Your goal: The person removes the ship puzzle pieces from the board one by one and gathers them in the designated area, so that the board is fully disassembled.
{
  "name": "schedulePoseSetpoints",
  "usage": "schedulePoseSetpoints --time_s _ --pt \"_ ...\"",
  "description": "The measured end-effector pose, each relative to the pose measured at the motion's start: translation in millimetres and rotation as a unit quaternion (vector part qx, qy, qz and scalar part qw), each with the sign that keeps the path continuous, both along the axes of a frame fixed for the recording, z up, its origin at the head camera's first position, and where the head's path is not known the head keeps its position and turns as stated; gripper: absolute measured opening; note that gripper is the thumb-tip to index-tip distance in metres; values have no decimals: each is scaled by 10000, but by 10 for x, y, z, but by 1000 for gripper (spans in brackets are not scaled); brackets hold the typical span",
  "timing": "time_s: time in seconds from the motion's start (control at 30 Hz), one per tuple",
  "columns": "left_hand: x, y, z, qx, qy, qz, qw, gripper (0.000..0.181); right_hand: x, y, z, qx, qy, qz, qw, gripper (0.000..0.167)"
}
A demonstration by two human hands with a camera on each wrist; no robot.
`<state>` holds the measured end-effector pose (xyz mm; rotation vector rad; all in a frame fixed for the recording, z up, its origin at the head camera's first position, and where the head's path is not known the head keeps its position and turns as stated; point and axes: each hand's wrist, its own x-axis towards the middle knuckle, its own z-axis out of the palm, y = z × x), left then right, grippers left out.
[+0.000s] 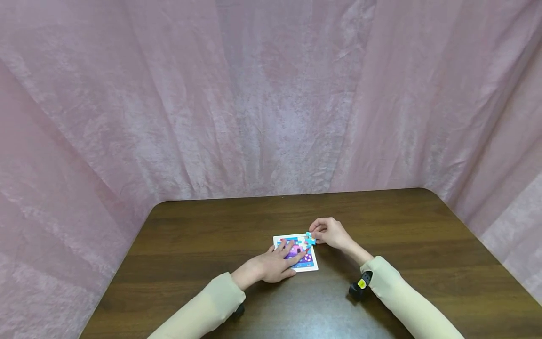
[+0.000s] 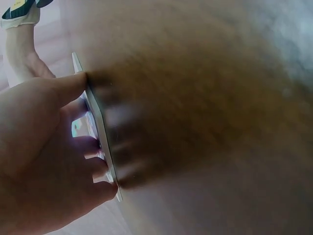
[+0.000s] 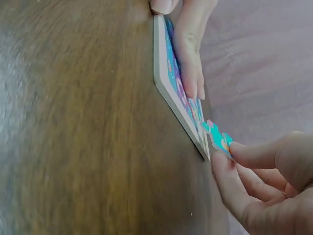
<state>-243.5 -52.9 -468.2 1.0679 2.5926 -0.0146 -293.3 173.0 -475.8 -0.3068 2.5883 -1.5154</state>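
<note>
A jigsaw puzzle (image 1: 311, 263) in a white frame lies flat on the table, its picture blue, purple and pink. My left hand (image 1: 276, 264) rests on it with fingers spread, hiding part of the picture; in the left wrist view that hand (image 2: 54, 147) has its fingertips along the board's edge (image 2: 100, 125). At the far right corner of the board, my right hand (image 1: 332, 234) pinches a light-blue puzzle piece (image 3: 220, 137) between thumb and finger. The piece is tilted just over the corner; whether it touches the board I cannot tell.
The brown wooden table (image 1: 203, 226) extends around the board on every side. Beyond its far edge hangs a pink curtain (image 1: 271, 117). A black wrist device (image 1: 360, 286) with a yellow mark sits by the right sleeve.
</note>
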Motion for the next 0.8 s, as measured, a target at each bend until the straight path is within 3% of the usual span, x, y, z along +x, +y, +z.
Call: schedulePoseSetpoints --time_s 0.3,0.8 --pt "2 0 -26 -51 1 38 10000 57 0 104 -9 -576 -360 -11 9977 12" --pt "2 12 10 -104 -125 88 9998 58 -1 308 33 -540 -573 -226 9966 17"
